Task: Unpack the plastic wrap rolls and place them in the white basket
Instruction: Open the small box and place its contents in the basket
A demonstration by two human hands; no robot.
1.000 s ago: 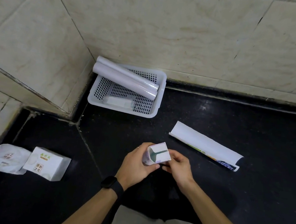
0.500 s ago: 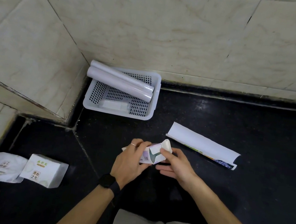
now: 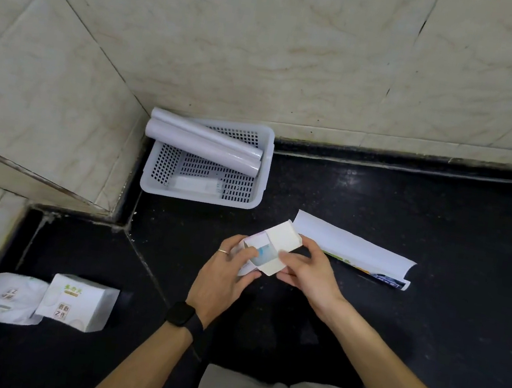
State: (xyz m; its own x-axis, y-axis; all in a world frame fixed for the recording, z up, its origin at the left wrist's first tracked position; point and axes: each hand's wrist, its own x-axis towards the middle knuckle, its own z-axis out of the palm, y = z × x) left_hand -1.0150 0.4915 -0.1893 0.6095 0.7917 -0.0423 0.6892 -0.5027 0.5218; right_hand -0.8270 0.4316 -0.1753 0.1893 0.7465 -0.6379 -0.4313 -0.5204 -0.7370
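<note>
I hold a small white carton over the black counter, with its end flap open and something pale blue showing inside. My left hand, with a ring and a black watch, grips its left side. My right hand holds the right side and the flap. The white basket sits in the wall corner with two plastic wrap rolls lying across its back rim. A small wrapped item lies on the basket floor.
An empty curled paper wrapper lies on the counter right of my hands. A white box and a crumpled white packet sit at the front left. Tiled walls close the back and left.
The carton's end flap has been opened between my hands and the carton turned, so its inside now faces up. My hands moved slightly away from me.
</note>
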